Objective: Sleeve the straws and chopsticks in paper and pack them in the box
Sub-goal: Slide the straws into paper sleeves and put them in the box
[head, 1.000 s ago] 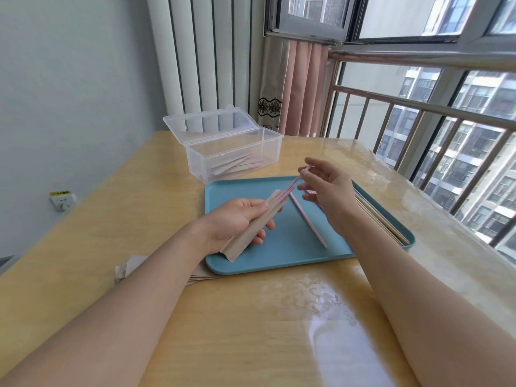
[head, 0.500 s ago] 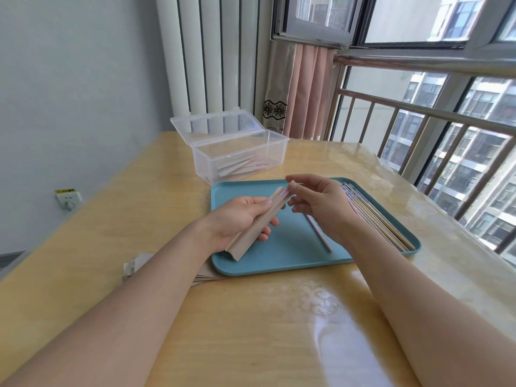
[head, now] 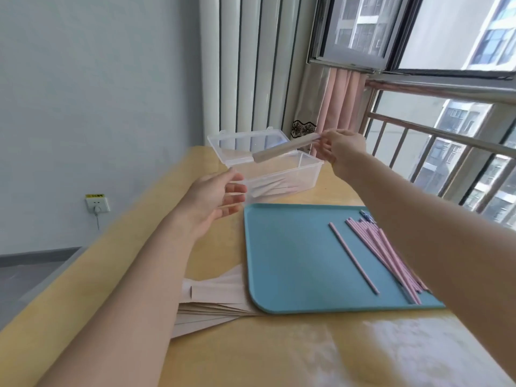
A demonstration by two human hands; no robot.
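My right hand (head: 339, 150) pinches one end of a beige paper sleeve (head: 284, 148) and holds it level above the clear plastic box (head: 304, 174), whose lid stands open behind. A few filled sleeves (head: 269, 188) lie inside the box. My left hand (head: 216, 198) hovers empty with spread fingers just left of the box. Several pink straws (head: 391, 255) lie on the right side of the blue tray (head: 284, 263), and one single straw (head: 353, 258) lies apart. Any chopsticks are hidden under my right forearm.
A stack of empty paper sleeves (head: 215, 300) lies on the wooden table (head: 279, 353) left of the tray, partly under my left forearm. A wall socket (head: 97, 203) is on the left wall. A railing (head: 435, 141) and window run along the right.
The left hand let go of the sleeve. The right hand carried the filled sleeve from over the tray up to above the box. The camera tilted up and left.
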